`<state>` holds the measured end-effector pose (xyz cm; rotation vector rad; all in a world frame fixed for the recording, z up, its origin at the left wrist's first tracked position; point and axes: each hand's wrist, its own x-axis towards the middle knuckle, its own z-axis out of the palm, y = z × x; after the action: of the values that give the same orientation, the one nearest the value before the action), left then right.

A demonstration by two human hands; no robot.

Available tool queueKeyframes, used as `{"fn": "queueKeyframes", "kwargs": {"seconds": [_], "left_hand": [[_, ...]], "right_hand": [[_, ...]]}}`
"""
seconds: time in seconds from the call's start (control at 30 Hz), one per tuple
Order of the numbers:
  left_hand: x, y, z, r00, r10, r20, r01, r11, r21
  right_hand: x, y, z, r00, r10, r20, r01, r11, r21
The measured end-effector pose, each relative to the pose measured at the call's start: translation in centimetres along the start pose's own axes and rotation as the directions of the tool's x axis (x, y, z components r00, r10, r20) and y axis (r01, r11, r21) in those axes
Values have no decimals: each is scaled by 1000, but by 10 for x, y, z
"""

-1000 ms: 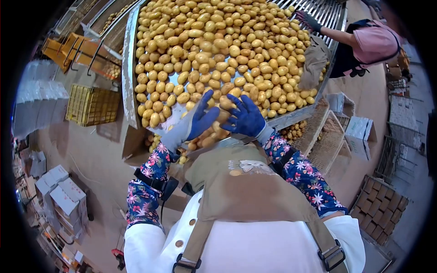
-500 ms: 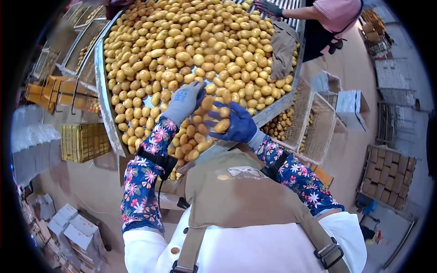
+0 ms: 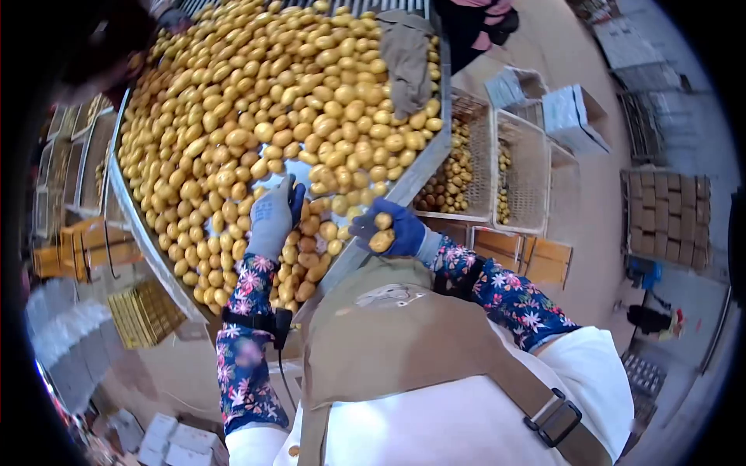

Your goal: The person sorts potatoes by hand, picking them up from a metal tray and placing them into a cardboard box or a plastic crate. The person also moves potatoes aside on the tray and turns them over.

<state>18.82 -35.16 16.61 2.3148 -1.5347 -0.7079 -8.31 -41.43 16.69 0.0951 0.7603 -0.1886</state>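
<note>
Yellow-brown oval fruits [image 3: 233,136], perhaps potatoes, lie heaped on a metal-edged sorting table [image 3: 423,171]. My left hand [image 3: 270,217], in a grey and blue glove, is palm down over the near part of the heap, beside a bare patch of the tabletop. Its fingers reach forward, partly hidden, and no fruit shows in them. In a blue glove, my right hand [image 3: 400,229] is at the table's near right edge, its fingers curled around two fruits [image 3: 381,233].
A grey cloth [image 3: 406,62] lies on the heap's far right. Plastic crates [image 3: 522,171] with fruits stand right of the table, near open boxes [image 3: 575,116]. A yellow crate [image 3: 144,314] is at left. Other people work at the far side; one gloved hand [image 3: 175,19] shows.
The view has swung, so the table sits further left. My right hand has drawn back from the heap to the table edge, still holding fruits. Blurred fruits between my hands no longer show.
</note>
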Motion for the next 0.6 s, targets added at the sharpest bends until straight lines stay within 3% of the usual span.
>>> {"fn": "queueKeyframes", "kwargs": {"seconds": [0.07,0.13,0.17,0.2,0.27,0.3,0.33,0.4,0.47,0.5,0.53,0.6], "left_hand": [[6,10,7,933,316,-173,-312,949,47],[11,27,24,910,410,-60,-410,912,13],[13,33,36,912,410,3,-408,907,99],[15,36,48,913,402,63,-407,895,184],[28,28,63,886,463,-20,-438,850,292],[32,22,61,905,426,-8,-421,897,138],[33,11,56,924,382,4,-382,924,-13],[26,1,56,946,310,-96,-322,932,-165],[6,10,39,957,202,-211,-268,893,-361],[-4,19,31,966,154,-208,-223,902,-369],[-15,28,25,973,111,-203,-183,908,-378],[-37,39,25,919,245,-310,-358,847,-393]], "right_hand": [[3,0,-2,996,13,92,-7,998,-67],[0,6,0,989,-100,106,123,963,-240],[-5,11,8,977,-176,120,208,912,-353],[-8,10,11,976,-181,121,212,913,-349],[-7,7,13,978,-143,151,196,876,-440],[-8,5,4,822,-247,513,566,456,-687],[2,3,-15,863,-189,468,450,709,-544],[-3,-9,-22,868,-117,483,364,812,-457],[-3,-20,-27,902,-8,432,47,996,-80],[-10,-13,-21,946,-151,288,204,965,-167],[-18,-4,-14,856,-280,434,498,672,-548],[-6,-4,-21,914,-94,395,214,939,-271]]}}
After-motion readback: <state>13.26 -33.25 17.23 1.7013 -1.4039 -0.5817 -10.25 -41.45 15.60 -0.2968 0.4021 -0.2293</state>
